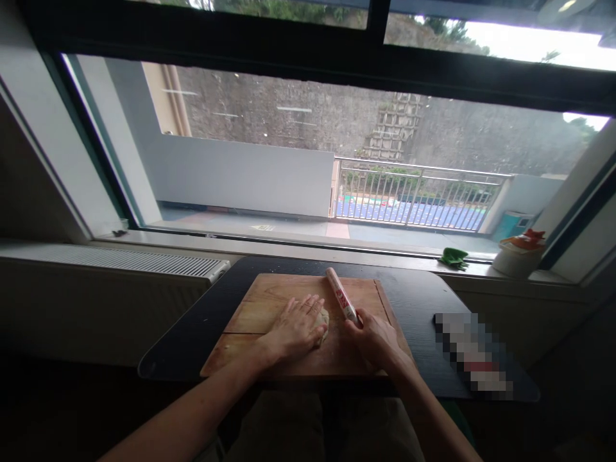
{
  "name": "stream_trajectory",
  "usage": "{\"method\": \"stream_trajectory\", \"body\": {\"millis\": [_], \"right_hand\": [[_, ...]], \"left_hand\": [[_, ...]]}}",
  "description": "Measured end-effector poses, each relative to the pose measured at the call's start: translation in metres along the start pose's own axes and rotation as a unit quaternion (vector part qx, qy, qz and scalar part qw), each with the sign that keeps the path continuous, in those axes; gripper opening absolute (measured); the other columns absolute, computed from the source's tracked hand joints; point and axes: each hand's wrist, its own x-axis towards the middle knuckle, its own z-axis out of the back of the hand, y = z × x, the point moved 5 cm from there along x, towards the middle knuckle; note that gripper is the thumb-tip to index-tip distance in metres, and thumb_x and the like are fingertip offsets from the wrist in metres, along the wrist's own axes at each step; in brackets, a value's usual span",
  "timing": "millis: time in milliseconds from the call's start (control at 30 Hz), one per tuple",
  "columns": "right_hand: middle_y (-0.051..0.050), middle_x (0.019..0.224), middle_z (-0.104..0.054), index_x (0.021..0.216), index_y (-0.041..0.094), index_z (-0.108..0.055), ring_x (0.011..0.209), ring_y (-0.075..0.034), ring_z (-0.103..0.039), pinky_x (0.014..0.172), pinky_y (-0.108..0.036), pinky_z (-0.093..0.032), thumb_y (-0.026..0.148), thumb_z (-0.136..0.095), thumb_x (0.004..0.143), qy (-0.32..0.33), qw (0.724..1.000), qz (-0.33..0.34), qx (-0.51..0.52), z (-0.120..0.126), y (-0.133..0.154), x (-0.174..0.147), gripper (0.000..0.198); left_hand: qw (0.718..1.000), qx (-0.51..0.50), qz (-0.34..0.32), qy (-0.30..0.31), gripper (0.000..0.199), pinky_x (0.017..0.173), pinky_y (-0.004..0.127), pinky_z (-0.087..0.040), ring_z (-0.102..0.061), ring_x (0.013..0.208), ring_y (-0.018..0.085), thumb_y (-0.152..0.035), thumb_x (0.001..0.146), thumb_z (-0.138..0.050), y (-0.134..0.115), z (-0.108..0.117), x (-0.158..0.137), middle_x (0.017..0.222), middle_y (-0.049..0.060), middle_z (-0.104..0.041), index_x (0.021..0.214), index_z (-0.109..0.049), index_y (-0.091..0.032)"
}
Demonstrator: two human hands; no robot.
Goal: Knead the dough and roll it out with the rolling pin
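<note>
The table (418,295) stands before the sill (308,249), the board (255,298) on it, with dough (325,319) on that, left of the pin (341,295).

Hands (297,325) on roller (341,294) and, seemingly, dough (326,318)

The left forearm (202,410) is showing bare at 7 o'clock from the view's centre and is tapering to a narrower wrist (270,346), with the left hand (296,327) forming its end section. The right forearm (428,398) is showing bare at 5 o'clock and is likewise tapering towards the right hand (378,337). Both hands are presenting uncovered fingers (315,301). At 6 o'clock, two lengths of dull grey-brown cloth (279,423) are covering the legs. Shadow is obscuring the cloth's seams and lower edges.
</note>
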Motion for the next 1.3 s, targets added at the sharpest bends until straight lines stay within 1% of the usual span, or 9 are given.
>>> {"method": "stream_trajectory", "body": {"millis": [367, 633, 733, 867, 967, 1033, 1133, 1200, 1300], "right_hand": [[-0.001, 0.086, -0.067, 0.095, 0.026, -0.061, 0.081, -0.019, -0.062, 0.064, -0.025, -0.034, 0.045, -0.043, 0.084, -0.002, 1.000, 0.026, -0.005, 0.002, 0.003, -0.001, 0.029], [-0.001, 0.080, -0.067, 0.098, 0.027, -0.062, 0.074, -0.016, -0.060, 0.059, -0.024, -0.031, 0.044, -0.044, 0.083, -0.020, 0.998, 0.054, 0.008, -0.002, -0.001, 0.004, 0.029], [0.001, 0.076, -0.065, 0.092, 0.026, -0.063, 0.068, -0.013, -0.056, 0.057, -0.022, -0.028, 0.040, -0.049, 0.081, -0.001, 0.994, 0.110, 0.009, 0.009, 0.004, 0.004, 0.023], [0.003, 0.076, -0.063, 0.090, 0.026, -0.064, 0.067, -0.011, -0.052, 0.058, -0.021, -0.027, 0.038, -0.053, 0.080, 0.028, 0.971, 0.238, -0.008, 0.024, 0.033, 0.008, 0.020], [0.000, 0.078, -0.063, 0.087, 0.024, -0.066, 0.068, -0.011, -0.051, 0.059, -0.021, -0.028, 0.039, -0.052, 0.081, 0.036, 0.949, 0.312, -0.006, 0.022, 0.061, 0.022, 0.021], [-0.001, 0.084, -0.063, 0.086, 0.024, -0.066, 0.067, -0.011, -0.051, 0.058, -0.022, -0.028, 0.040, -0.048, 0.083, 0.019, 0.956, 0.294, 0.010, 0.015, 0.071, 0.036, 0.025], [-0.002, 0.083, -0.064, 0.081, 0.022, -0.065, 0.066, -0.012, -0.053, 0.057, -0.023, -0.028, 0.040, -0.037, 0.088, -0.049, 0.984, 0.169, 0.013, 0.003, 0.067, 0.051, 0.035], [-0.003, 0.079, -0.065, 0.079, 0.021, -0.063, 0.068, -0.014, -0.055, 0.059, -0.025, -0.029, 0.038, -0.034, 0.089, -0.092, 0.991, 0.097, -0.005, -0.004, 0.059, 0.050, 0.035], [-0.005, 0.082, -0.066, 0.082, 0.022, -0.062, 0.076, -0.017, -0.058, 0.064, -0.026, -0.033, 0.034, -0.033, 0.089, -0.126, 0.988, 0.084, -0.027, -0.010, 0.057, 0.043, 0.033]], "left_hand": [[0.999, -0.022, -0.003, -0.041, 0.058, 0.113, 0.044, -0.012, -0.021, 0.137, 0.024, -0.049, 0.091, -0.024, -0.012, -0.002, -0.005, 0.147, 0.009, -0.030, 0.139, -0.034, -0.018], [0.986, -0.098, 0.087, -0.101, 0.044, 0.110, 0.048, -0.019, -0.035, 0.130, 0.024, -0.038, 0.090, -0.033, -0.021, 0.000, 0.005, 0.137, 0.008, -0.046, 0.126, -0.051, -0.020], [0.982, -0.123, 0.073, -0.122, 0.038, 0.107, 0.041, -0.029, -0.041, 0.124, 0.021, -0.032, 0.088, -0.038, -0.001, 0.028, 0.005, 0.129, 0.006, -0.054, 0.120, -0.054, -0.020], [0.951, -0.077, 0.117, -0.275, 0.033, 0.102, 0.036, -0.034, -0.050, 0.110, 0.019, -0.024, 0.089, -0.031, 0.057, 0.081, -0.005, 0.111, 0.008, -0.061, 0.104, -0.059, -0.017], [0.965, -0.042, 0.096, -0.241, 0.032, 0.098, 0.035, -0.037, -0.055, 0.099, 0.019, -0.025, 0.089, -0.031, 0.078, 0.075, -0.002, 0.098, 0.007, -0.064, 0.092, -0.062, -0.017], [0.978, -0.025, 0.097, -0.183, 0.033, 0.099, 0.037, -0.035, -0.054, 0.102, 0.020, -0.029, 0.090, -0.032, 0.081, 0.054, 0.001, 0.097, 0.007, -0.065, 0.091, -0.063, -0.019], [0.982, -0.015, 0.130, -0.137, 0.034, 0.102, 0.041, -0.031, -0.052, 0.110, 0.021, -0.032, 0.090, -0.032, 0.078, 0.027, 0.000, 0.109, 0.007, -0.064, 0.099, -0.063, -0.020], [0.982, -0.009, 0.134, -0.130, 0.037, 0.104, 0.043, -0.029, -0.050, 0.113, 0.022, -0.035, 0.091, -0.030, 0.072, 0.021, -0.004, 0.114, 0.007, -0.062, 0.104, -0.062, -0.020], [0.985, -0.016, 0.136, -0.101, 0.045, 0.101, 0.042, -0.032, -0.051, 0.113, 0.023, -0.042, 0.092, -0.024, 0.067, 0.022, -0.007, 0.119, 0.006, -0.060, 0.105, -0.062, -0.022]]}}
